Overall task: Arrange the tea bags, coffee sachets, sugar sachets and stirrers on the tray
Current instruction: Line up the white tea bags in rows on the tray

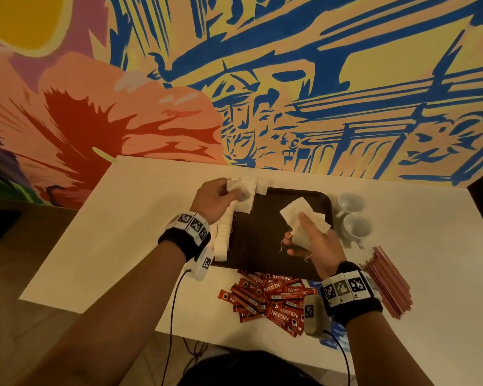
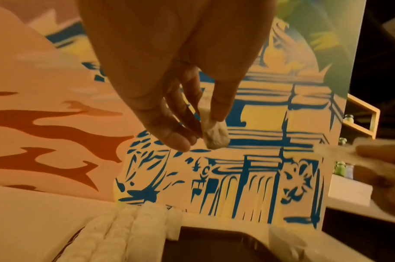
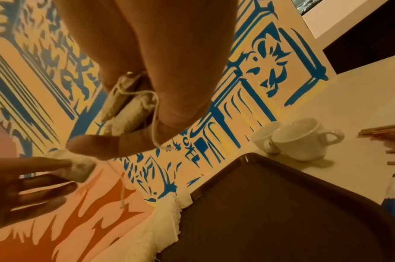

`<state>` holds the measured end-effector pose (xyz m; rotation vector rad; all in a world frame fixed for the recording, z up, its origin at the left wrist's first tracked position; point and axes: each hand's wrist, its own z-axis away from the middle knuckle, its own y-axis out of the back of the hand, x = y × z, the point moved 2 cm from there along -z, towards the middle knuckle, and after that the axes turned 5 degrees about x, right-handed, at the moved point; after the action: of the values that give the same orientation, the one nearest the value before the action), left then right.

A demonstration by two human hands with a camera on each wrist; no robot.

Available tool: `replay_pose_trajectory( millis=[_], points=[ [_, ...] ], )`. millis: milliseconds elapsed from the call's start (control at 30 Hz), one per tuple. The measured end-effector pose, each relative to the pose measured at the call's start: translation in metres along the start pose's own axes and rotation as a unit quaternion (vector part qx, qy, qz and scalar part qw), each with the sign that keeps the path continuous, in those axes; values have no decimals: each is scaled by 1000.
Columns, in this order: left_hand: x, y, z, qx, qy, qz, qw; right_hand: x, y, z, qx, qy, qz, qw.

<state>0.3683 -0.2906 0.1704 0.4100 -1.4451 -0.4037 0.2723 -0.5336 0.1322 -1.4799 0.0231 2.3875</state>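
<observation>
Head view: dark rectangular plastic tray (image 1: pixel 265 246) on white bench (image 1: pixel 117 232); left hand (image 1: pixel 216 197) pinches white paper tea bags (image 1: pixel 244 192) above tray's far-left corner, right hand (image 1: pixel 313 242) grips several over tray's middle; more line its left edge. Step judged: tea-bag placing; next, lay them flat inside. Left wrist view: pinch confirmed. Right wrist view alone shows dangling strings (image 3: pixel 155 122), two white ceramic cups (image 3: pixel 301 140) beyond tray.

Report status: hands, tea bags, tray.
Left hand pinches one white paper tea bag; right hand grips several stringed tea bags over dark brown tray. Nothing blocking.
</observation>
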Motion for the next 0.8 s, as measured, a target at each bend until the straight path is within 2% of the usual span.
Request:
replay_pose_trajectory(
  millis=[133,300,467,667,800],
  points=[
    [-14,-28,-54,-18,-51,-118,991,2,-4,-20,17,-21,11,1000],
    [-49,-66,-110,-62,-37,-170,983,0,-9,-44,23,-10,64,998],
    [-77,-104,-150,-112,-63,-235,964,5,-11,-71,30,-12,86,996],
    [-91,-139,-181,-140,-124,-364,912,14,-10,-89,34,-23,90,995],
    [-95,-148,-191,-158,-135,-423,882,18,-11,-94,31,-22,100,994]
  ],
)
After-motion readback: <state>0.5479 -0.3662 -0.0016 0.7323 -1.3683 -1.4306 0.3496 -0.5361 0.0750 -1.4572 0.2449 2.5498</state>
